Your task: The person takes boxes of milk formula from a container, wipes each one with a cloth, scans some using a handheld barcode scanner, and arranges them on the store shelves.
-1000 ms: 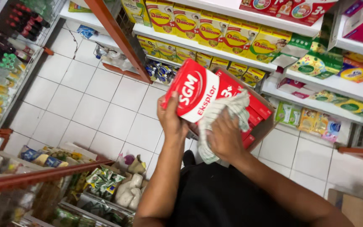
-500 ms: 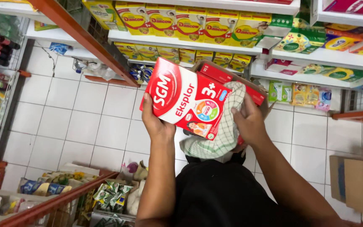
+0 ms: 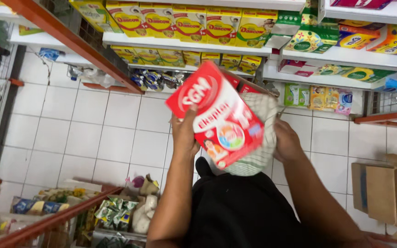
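While the left hand (image 3: 184,133) grips the red carton (image 3: 217,119) by its edge, the box sits tilted above white floor tiles (image 3: 93,133). The right hand (image 3: 286,142) presses a checked cloth (image 3: 258,138) against the carton's far side.

White tiled floor (image 3: 93,133), stocked shelves (image 3: 184,43)

Yellow boxes (image 3: 175,23) stand in a row on a white shelf (image 3: 184,43) at the top of the frame. The floor (image 3: 97,133) has white tiles. A brown cardboard box (image 3: 391,193) sits at the lower right. Green packets (image 3: 116,211) lie at the lower left.
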